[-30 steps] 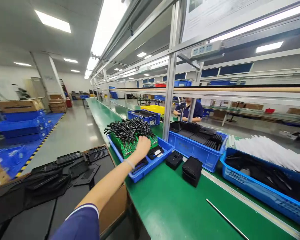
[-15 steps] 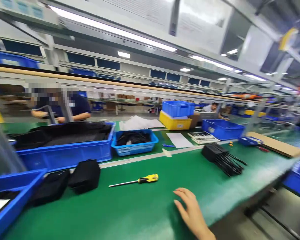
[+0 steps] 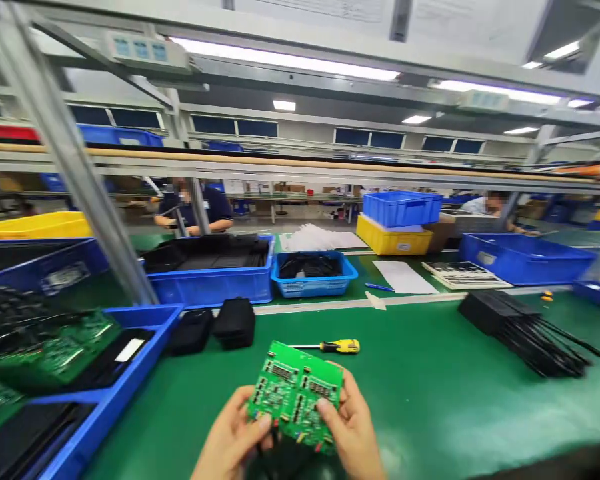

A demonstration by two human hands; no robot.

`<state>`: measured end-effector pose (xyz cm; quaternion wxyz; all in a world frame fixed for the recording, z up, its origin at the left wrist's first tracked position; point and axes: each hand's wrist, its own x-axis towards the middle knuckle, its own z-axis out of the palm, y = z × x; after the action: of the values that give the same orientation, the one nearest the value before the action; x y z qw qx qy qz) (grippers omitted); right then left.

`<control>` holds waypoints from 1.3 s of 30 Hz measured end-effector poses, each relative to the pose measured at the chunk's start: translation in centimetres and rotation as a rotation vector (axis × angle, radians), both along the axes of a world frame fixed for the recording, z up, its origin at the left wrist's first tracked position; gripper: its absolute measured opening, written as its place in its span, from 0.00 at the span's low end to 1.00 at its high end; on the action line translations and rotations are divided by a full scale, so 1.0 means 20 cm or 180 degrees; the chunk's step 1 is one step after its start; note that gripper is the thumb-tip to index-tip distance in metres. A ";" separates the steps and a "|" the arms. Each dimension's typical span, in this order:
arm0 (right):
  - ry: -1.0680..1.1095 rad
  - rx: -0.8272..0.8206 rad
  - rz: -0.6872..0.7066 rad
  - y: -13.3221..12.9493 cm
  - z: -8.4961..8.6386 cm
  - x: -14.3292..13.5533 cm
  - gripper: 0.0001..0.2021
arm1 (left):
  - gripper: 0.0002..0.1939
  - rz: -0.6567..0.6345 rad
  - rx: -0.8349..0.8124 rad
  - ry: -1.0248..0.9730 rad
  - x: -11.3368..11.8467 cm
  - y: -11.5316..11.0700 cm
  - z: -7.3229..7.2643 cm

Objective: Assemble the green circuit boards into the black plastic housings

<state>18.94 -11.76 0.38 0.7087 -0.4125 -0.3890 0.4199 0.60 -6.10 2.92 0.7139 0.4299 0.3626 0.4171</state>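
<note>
Above the green worktop I hold a green circuit board (image 3: 296, 393) with two like halves side by side. It is tilted, its component side facing me, and coloured wires show along its lower edge. My left hand (image 3: 237, 430) grips the lower left corner, thumb on the front. On the right edge, my right hand (image 3: 353, 427) is closed with its thumb pressed on the face. A dark cable hangs beneath the board, partly hidden. Just behind lies a screwdriver (image 3: 341, 346) with a yellow and black handle, its shaft partly covered by the board.
At left, a blue bin (image 3: 145, 367) holds more green boards and black parts. Black cases (image 3: 235, 323) stand beside it. A bundle of black antenna-like rods (image 3: 535, 333) lies at right. Farther back are a light-blue basket (image 3: 315, 285), paper (image 3: 405, 277) and a co-worker (image 3: 215, 207).
The view has swung left, showing more of the left bin. My right hand, earlier bare above the worktop, now grips the circuit board, and my left hand has come into view holding it too.
</note>
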 end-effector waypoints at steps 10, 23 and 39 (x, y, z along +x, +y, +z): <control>-0.1529 -0.0355 -0.0957 0.10 -0.13 0.14 0.17 | 0.28 0.0292 -0.0350 -0.0010 0.20 -0.06 -0.17; -0.2362 -0.0596 -0.0583 0.14 -0.09 0.12 0.20 | 0.22 0.0494 0.0748 0.0677 0.19 -0.05 -0.29; -0.2497 -0.0630 -0.0605 0.19 -0.11 0.17 0.18 | 0.17 0.0570 0.1193 0.1064 0.20 -0.05 -0.23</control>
<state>22.37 -8.00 -1.81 0.4992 -0.6415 -0.5475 0.1989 4.59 -7.15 -1.68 0.5123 0.5838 0.4286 0.4616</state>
